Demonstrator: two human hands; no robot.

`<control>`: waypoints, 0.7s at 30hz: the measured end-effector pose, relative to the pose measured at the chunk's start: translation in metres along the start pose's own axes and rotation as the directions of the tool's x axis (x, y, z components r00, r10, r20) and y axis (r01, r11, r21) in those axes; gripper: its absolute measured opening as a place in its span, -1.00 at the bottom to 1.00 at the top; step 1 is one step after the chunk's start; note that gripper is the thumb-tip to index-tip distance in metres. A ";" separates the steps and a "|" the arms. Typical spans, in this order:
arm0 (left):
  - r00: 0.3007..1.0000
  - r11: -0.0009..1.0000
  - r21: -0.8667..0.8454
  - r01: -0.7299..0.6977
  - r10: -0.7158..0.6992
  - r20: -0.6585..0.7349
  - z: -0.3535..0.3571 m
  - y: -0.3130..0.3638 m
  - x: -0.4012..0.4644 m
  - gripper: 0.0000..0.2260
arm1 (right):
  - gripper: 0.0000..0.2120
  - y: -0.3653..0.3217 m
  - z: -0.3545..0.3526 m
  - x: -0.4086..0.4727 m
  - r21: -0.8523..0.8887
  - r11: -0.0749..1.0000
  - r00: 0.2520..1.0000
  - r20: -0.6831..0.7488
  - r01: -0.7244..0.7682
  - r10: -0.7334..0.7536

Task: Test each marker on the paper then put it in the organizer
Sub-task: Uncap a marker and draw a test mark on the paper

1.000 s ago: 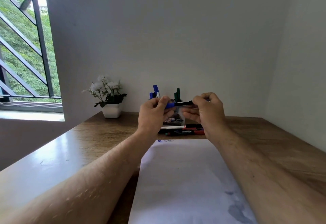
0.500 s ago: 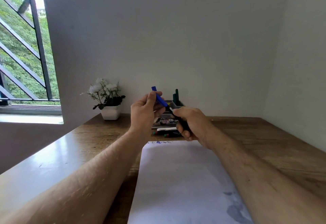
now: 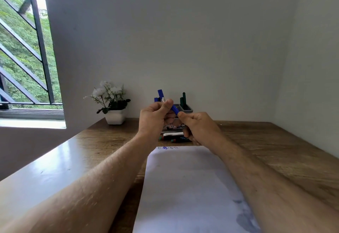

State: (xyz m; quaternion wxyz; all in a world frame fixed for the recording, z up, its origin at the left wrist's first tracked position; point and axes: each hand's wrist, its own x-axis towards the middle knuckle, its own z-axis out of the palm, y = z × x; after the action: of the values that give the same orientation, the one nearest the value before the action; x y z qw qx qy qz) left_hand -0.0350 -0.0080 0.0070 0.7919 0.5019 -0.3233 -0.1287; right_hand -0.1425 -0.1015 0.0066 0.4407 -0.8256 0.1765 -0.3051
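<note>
Fingers of my left hand (image 3: 156, 117) curl round blue marker (image 3: 175, 110) | right hand (image 3: 197, 128) pinches its lower end | organizer (image 3: 185, 108) just behind | paper (image 3: 187, 181) below

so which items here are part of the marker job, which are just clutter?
Job:
blue marker, held by left hand and right hand
paper
organizer
loose markers on the desk

Clutter:
flower pot
window

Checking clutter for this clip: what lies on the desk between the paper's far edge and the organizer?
In the head view, loose markers lie in a short row between the paper and the organizer.
</note>
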 end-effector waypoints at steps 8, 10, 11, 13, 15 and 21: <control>0.998 0.994 -0.112 0.005 0.003 0.070 0.003 0.004 -0.002 -0.84 | -0.67 -0.001 -0.009 0.001 -0.127 0.982 0.974 -0.161 0.137 -0.157; 0.998 0.994 -0.112 0.002 0.005 0.062 0.004 0.003 -0.002 -0.84 | -0.65 -0.002 -0.011 0.001 -0.192 0.969 0.970 -0.156 0.155 -0.186; 0.999 0.993 -0.121 -0.005 0.010 0.046 0.005 0.003 -0.002 -0.83 | -0.62 -0.001 -0.012 0.002 -0.221 0.963 0.967 -0.162 0.156 -0.194; 0.999 0.983 -0.182 -0.015 0.008 -0.041 0.004 0.007 0.000 -0.83 | -0.55 0.003 -0.013 0.004 -0.268 0.953 0.962 -0.190 0.141 -0.196; 0.988 0.965 -0.261 -0.031 -0.011 -0.156 -0.002 0.013 0.005 -0.82 | -0.52 0.005 -0.016 0.004 -0.283 0.951 0.955 -0.229 0.121 -0.190; 0.974 0.959 -0.279 0.041 -0.102 -0.205 -0.010 0.016 0.008 -0.80 | -0.68 0.002 -0.013 0.000 -0.076 0.995 0.962 -0.261 0.061 -0.079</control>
State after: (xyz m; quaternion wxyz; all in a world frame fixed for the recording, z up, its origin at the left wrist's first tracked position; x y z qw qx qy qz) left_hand -0.0248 0.0029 0.0215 0.8788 0.4104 -0.1956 -0.1451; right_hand -0.1512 -0.1107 0.0108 0.3741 -0.7977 0.2144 -0.4217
